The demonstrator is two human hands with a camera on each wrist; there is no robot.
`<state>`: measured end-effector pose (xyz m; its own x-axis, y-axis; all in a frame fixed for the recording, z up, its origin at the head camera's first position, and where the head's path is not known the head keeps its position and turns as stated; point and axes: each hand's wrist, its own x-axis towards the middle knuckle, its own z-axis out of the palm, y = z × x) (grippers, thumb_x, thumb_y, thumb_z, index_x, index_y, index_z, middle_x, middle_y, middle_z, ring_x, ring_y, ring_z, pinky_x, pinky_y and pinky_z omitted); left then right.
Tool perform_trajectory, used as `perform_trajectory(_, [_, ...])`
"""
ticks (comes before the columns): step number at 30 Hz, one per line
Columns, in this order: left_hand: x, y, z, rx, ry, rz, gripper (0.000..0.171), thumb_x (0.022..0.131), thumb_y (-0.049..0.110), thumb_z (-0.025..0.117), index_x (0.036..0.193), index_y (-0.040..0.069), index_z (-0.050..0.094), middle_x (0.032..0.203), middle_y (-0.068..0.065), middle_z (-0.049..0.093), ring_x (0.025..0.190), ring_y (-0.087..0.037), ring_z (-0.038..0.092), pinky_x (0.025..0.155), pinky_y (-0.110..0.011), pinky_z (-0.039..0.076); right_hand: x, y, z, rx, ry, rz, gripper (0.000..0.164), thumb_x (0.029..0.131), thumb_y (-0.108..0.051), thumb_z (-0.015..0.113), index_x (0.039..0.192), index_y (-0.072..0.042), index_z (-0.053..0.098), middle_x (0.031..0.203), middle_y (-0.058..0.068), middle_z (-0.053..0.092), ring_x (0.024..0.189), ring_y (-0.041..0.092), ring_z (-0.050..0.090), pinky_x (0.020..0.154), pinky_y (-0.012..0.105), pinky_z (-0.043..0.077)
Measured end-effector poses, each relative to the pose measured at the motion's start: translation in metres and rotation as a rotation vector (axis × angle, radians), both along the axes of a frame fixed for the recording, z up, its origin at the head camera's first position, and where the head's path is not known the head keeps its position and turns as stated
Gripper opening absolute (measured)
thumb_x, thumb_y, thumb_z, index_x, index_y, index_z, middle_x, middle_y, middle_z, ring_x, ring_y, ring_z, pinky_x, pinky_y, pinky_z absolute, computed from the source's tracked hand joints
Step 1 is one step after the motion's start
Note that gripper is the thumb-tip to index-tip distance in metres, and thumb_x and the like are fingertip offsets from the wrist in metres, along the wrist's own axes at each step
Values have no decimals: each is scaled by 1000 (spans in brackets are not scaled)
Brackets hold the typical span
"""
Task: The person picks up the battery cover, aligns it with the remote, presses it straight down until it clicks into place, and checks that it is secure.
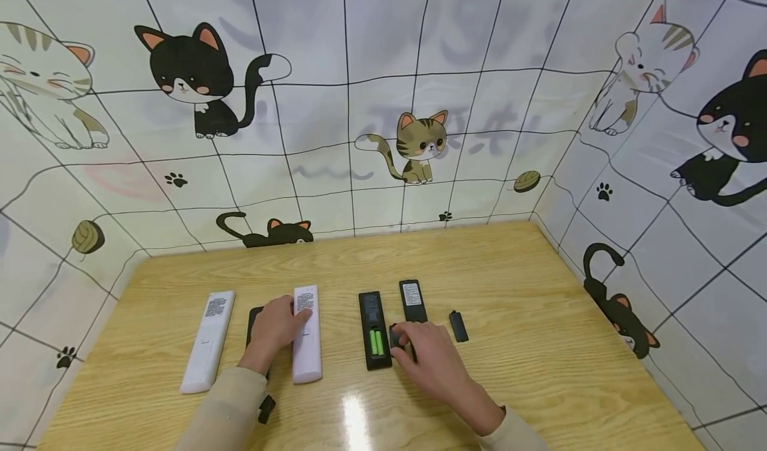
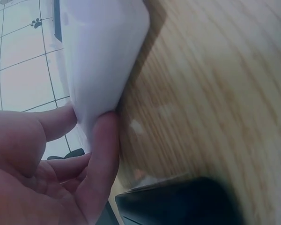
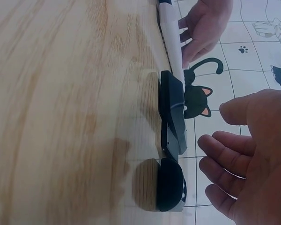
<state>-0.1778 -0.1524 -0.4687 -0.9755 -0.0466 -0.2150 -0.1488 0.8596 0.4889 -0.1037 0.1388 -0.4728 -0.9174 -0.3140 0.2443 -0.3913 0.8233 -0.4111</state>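
On the left, my left hand [image 1: 277,324] pinches a lavender-white remote control [image 1: 307,351] by its side; in the left wrist view, thumb and fingers [image 2: 105,140] sit on either side of its white body [image 2: 103,51]. Partly hidden under that hand lies a black remote [image 1: 255,316]. My right hand [image 1: 434,358] hovers low with relaxed fingers, overlapping a small dark piece [image 1: 393,338] and the lower part of a labelled black remote [image 1: 412,301]. Left of it lies a black remote [image 1: 373,311] whose uncovered compartment shows two green batteries [image 1: 376,342]. The right wrist view shows this hand's fingers [image 3: 225,173] apart from the black things.
Another white remote [image 1: 208,344] lies at the far left of the wooden table [image 1: 497,271]. A small black battery cover [image 1: 458,326] is at the right, and a small black piece [image 1: 266,409] lies beside my left sleeve. Cat-printed walls [image 1: 323,118] border the table at the back and sides.
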Motion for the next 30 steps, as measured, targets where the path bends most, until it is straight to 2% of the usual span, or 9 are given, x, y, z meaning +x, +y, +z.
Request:
perform_trajectory(3, [1, 0, 0, -1, -3, 0, 44, 95, 32, 60, 119, -5, 59, 90, -12, 66, 72, -20, 57, 58, -30, 41, 0, 0, -1, -7, 8, -1, 25, 87, -27, 73, 108, -14, 67, 84, -11, 63, 80, 9, 56, 80, 39, 46])
perform_trajectory(6, [1, 0, 0, -19, -1, 5, 48, 95, 33, 59, 124, -5, 56, 98, -16, 66, 76, -23, 58, 62, -35, 45, 0, 2, -3, -8, 10, -2, 25, 87, -26, 73, 108, -14, 67, 84, -10, 64, 81, 9, 56, 82, 40, 46])
perform_trajectory(9, [2, 0, 1, -35, 35, 21, 55, 96, 36, 56, 133, -5, 50, 114, -22, 62, 89, -30, 61, 71, -43, 50, -1, 6, -4, -11, -3, -4, 27, 87, -26, 72, 110, -13, 67, 86, -8, 65, 83, 11, 58, 85, 42, 46])
perform_trajectory(12, [2, 2, 2, -29, 95, 46, 57, 97, 37, 54, 138, -2, 47, 122, -23, 59, 98, -33, 62, 75, -47, 51, -2, 11, -4, -10, -16, -20, 27, 87, -26, 72, 111, -15, 68, 89, -7, 66, 86, 13, 59, 87, 43, 45])
perform_trajectory(16, [1, 9, 8, -5, 153, 62, 50, 96, 34, 55, 135, 4, 52, 116, -18, 63, 93, -28, 63, 70, -42, 51, -4, 16, -1, -4, -20, -47, 24, 86, -25, 74, 108, -14, 69, 88, -6, 67, 87, 15, 60, 85, 42, 44])
perform_trajectory(19, [3, 21, 14, 14, 181, 35, 43, 95, 32, 57, 129, 6, 57, 110, -12, 66, 83, -22, 62, 62, -36, 49, -6, 20, 1, 15, -19, -61, 23, 86, -25, 74, 106, -14, 69, 88, -6, 67, 88, 16, 61, 84, 41, 43])
perform_trajectory(22, [7, 36, 19, 43, 194, -22, 38, 94, 29, 59, 124, 6, 61, 104, -9, 67, 72, -17, 59, 56, -30, 44, -7, 23, 4, 30, -25, -69, 24, 86, -25, 74, 106, -14, 69, 90, -5, 68, 92, 18, 62, 86, 43, 44])
perform_trajectory(25, [11, 51, 21, 67, 177, -82, 35, 94, 28, 61, 121, 6, 62, 99, -7, 67, 63, -14, 54, 53, -28, 41, -7, 26, 5, 38, -33, -68, 24, 86, -26, 74, 107, -15, 69, 94, -4, 69, 95, 20, 63, 89, 46, 44])
perform_trajectory(30, [14, 73, 19, 73, 142, -156, 33, 93, 28, 62, 117, 5, 63, 95, -6, 68, 66, -14, 57, 57, -30, 45, -9, 29, 5, 58, -42, -50, 25, 87, -27, 74, 108, -15, 69, 104, -1, 70, 103, 23, 62, 93, 49, 44])
